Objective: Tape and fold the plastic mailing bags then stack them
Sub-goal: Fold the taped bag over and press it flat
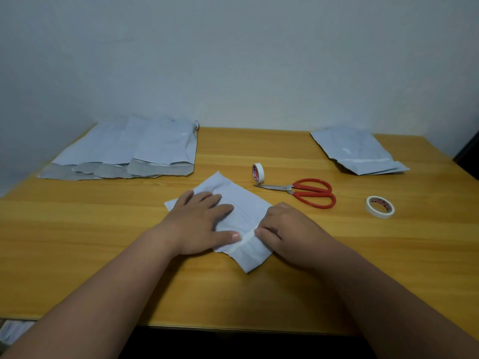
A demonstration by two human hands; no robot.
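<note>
A folded pale blue mailing bag lies on the wooden table in front of me, turned at an angle, with a strip of white tape across its near fold. My left hand lies flat on the bag's left part, fingers straight, thumb by the tape. My right hand has its fingers curled and presses their tips on the tape's right end. One tape roll stands on edge behind the bag. A second roll lies flat at the right. Red-handled scissors lie between them.
Several unfolded bags are spread out at the back left. A small stack of folded, taped bags sits at the back right. The table's front edge runs below my forearms. A dark object stands at the far right edge.
</note>
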